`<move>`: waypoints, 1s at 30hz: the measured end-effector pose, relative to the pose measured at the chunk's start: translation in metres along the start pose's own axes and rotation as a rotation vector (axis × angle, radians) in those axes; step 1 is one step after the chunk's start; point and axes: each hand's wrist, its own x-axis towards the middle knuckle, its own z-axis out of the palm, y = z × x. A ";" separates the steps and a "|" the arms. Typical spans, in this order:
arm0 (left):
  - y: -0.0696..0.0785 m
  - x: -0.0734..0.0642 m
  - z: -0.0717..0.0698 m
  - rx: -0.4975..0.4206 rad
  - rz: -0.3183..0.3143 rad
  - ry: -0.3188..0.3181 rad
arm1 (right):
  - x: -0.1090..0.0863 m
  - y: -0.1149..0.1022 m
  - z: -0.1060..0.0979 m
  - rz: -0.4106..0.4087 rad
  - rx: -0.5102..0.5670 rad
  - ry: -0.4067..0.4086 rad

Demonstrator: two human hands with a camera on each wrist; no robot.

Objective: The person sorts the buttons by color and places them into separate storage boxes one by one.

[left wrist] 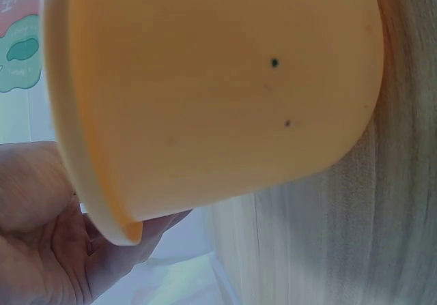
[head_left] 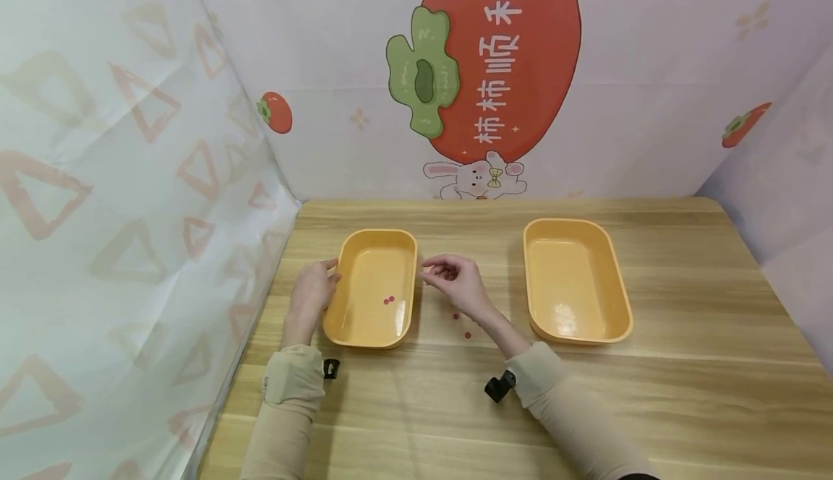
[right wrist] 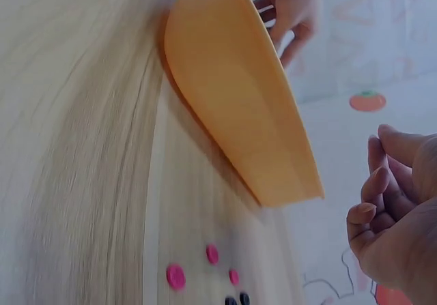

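Note:
A yellow-orange plastic tub (head_left: 371, 339) stands on the left of the table, with two small pink discs (head_left: 388, 300) inside. My left hand (head_left: 310, 296) grips its left rim, part of the fingers hidden behind the wall in the left wrist view. Just off the right rim is my right hand (head_left: 455, 283), thumb and index tips close together and the other fingers curled. Whether something tiny sits between those tips I cannot tell. Below that hand, pink button-like discs (right wrist: 175, 276) lie on the table; the right wrist view shows three.
A second tub (head_left: 579, 340), similar in colour and without visible contents, stands to the right on the wood-grain table (head_left: 416, 422). Small dark objects (right wrist: 237, 299) show at the bottom edge of the right wrist view. Printed cloth walls (head_left: 358, 53) border the table's back and sides.

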 end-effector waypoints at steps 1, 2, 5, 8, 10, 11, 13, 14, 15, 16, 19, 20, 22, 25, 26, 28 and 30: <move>0.000 0.000 0.000 -0.008 0.000 -0.001 | -0.002 0.001 -0.005 0.002 0.003 0.008; 0.000 0.000 0.000 -0.005 0.003 0.003 | -0.003 0.002 -0.009 0.002 0.005 0.016; -0.001 0.001 0.000 -0.013 -0.004 -0.003 | -0.009 0.004 -0.021 0.003 -0.003 0.038; -0.001 0.001 0.001 -0.005 -0.007 0.000 | -0.016 0.008 -0.030 0.005 -0.024 0.053; 0.000 0.001 0.001 0.002 -0.007 0.003 | -0.020 0.011 -0.035 0.015 -0.041 0.054; 0.000 0.001 0.001 0.004 -0.006 0.004 | -0.022 0.013 -0.037 0.021 -0.049 0.053; 0.000 0.001 0.001 0.004 -0.005 0.006 | -0.026 0.017 -0.041 0.046 -0.055 0.048; 0.000 0.001 0.000 0.002 -0.006 0.003 | -0.027 0.019 -0.043 0.058 -0.061 0.044; 0.001 0.001 0.000 0.000 -0.007 0.000 | -0.029 0.020 -0.044 0.066 -0.068 0.039; 0.001 0.001 0.000 0.007 -0.003 0.004 | -0.030 0.021 -0.045 0.074 -0.072 0.033; 0.001 0.001 0.000 0.016 0.000 0.006 | -0.034 0.022 -0.048 0.086 -0.091 0.006; 0.002 0.001 0.000 0.017 -0.001 0.006 | -0.035 0.023 -0.049 0.083 -0.102 -0.007; 0.002 0.001 -0.001 0.016 -0.004 0.007 | -0.036 0.025 -0.049 0.079 -0.129 -0.033; 0.003 0.000 -0.002 0.012 -0.012 0.003 | -0.039 0.029 -0.049 0.080 -0.175 -0.076; 0.003 0.000 -0.002 0.012 -0.014 0.000 | -0.040 0.031 -0.049 0.081 -0.192 -0.092; 0.003 0.000 -0.002 0.010 -0.018 -0.004 | -0.041 0.035 -0.048 0.079 -0.222 -0.123; 0.003 0.000 -0.001 0.015 -0.016 -0.005 | -0.043 0.039 -0.047 0.071 -0.271 -0.149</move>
